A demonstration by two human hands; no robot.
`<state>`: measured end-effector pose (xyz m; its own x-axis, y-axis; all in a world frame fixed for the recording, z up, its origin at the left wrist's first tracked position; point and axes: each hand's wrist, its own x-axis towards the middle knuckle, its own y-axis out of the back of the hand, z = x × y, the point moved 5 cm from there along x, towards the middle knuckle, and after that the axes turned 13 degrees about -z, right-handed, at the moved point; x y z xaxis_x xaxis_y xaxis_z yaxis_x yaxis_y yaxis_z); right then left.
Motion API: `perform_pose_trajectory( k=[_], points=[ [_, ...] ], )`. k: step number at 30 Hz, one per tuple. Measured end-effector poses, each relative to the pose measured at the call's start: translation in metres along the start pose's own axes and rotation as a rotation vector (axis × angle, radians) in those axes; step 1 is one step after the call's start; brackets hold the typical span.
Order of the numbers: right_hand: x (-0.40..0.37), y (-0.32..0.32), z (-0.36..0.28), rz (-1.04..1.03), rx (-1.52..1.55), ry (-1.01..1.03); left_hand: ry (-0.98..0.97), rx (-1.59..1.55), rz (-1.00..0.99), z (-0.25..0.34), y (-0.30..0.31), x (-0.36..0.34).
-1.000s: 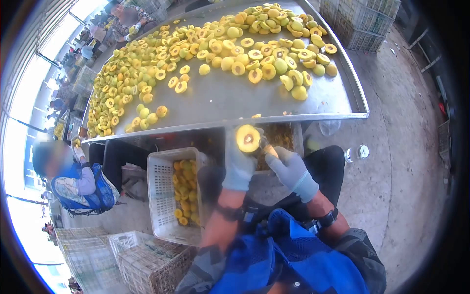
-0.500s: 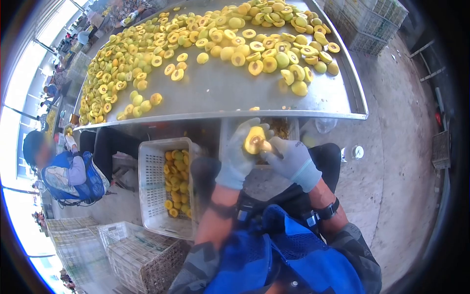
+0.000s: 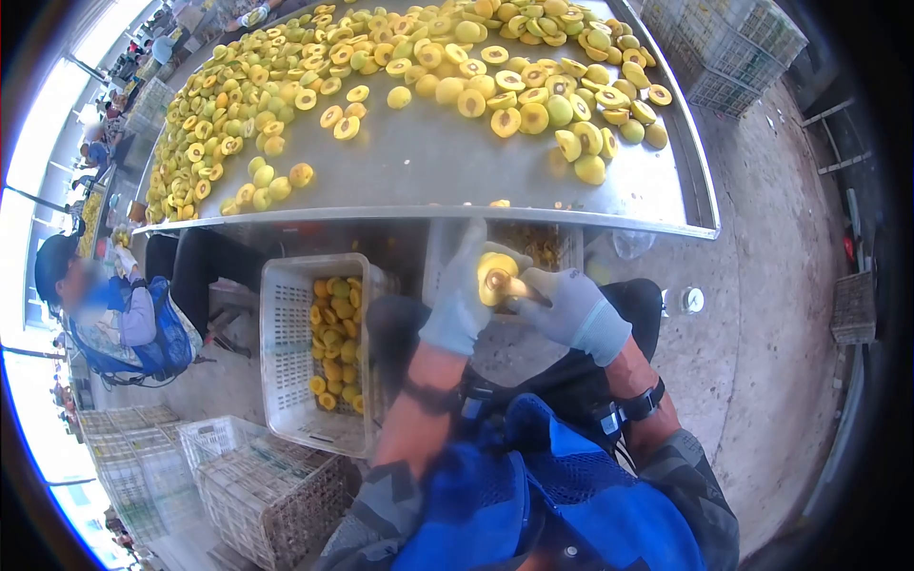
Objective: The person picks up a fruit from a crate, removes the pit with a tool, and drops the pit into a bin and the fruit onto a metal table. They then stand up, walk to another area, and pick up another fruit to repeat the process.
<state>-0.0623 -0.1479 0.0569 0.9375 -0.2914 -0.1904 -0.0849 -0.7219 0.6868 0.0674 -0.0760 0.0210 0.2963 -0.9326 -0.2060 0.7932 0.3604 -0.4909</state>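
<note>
A halved yellow fruit [image 3: 496,276] with a brown centre rests in my gloved left hand [image 3: 464,295], cut face up, the fingers curled round it. My gloved right hand [image 3: 568,309] is closed on a small tool with a pale, wooden-looking handle [image 3: 517,286], whose end meets the fruit's centre. What the tip is like cannot be made out. Both hands are just below the near edge of a metal table [image 3: 409,181]. Many halved fruits [image 3: 457,86] lie spread over its far part and left side.
A white crate [image 3: 286,362] of fruit halves stands to the left, and another crate [image 3: 577,249] sits under the table edge. Empty crates [image 3: 267,490] are at lower left, stacked crates [image 3: 728,52] at upper right. A co-worker [image 3: 133,314] sits at the left.
The view has shifted slightly. Both hands remain together at the fruit, which is tilted a little differently, with the tool still at its centre.
</note>
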Motion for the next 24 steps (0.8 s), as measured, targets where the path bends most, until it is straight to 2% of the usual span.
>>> perform_pose_trajectory(
  k=[4, 6, 8, 10, 12, 14, 17, 20, 24],
  points=[
    [0.0, 0.006, 0.005, -0.047, 0.025, 0.016, -0.024, 0.439, -0.154, 0.013, -0.002, -0.002],
    [0.0, 0.008, 0.01, -0.058, 0.06, 0.027, 0.083, 0.327, -0.188, -0.001, 0.008, 0.006],
    [0.0, 0.011, 0.01, -0.025, 0.122, -0.014, 0.232, -0.13, -0.161, -0.016, 0.015, 0.021],
    [0.001, 0.016, 0.012, 0.004, 0.157, -0.042, -0.143, 0.144, -0.179, -0.004, 0.008, 0.015],
    [0.002, 0.016, 0.016, 0.017, 0.173, -0.06, -0.367, 0.191, -0.129, -0.004, -0.002, 0.003],
    [0.003, 0.011, 0.014, -0.005, 0.218, -0.071, -0.439, 0.016, -0.016, -0.016, -0.003, -0.001],
    [0.005, -0.003, 0.014, 0.023, 0.247, -0.052, -0.437, 0.042, 0.129, -0.032, 0.005, -0.002],
    [0.003, -0.012, 0.008, 0.035, 0.261, -0.07, -0.35, -0.038, 0.244, -0.038, 0.005, -0.002],
    [0.001, -0.018, 0.006, 0.04, 0.304, -0.126, -0.32, -0.125, 0.308, -0.036, 0.0, 0.004]
  ],
)
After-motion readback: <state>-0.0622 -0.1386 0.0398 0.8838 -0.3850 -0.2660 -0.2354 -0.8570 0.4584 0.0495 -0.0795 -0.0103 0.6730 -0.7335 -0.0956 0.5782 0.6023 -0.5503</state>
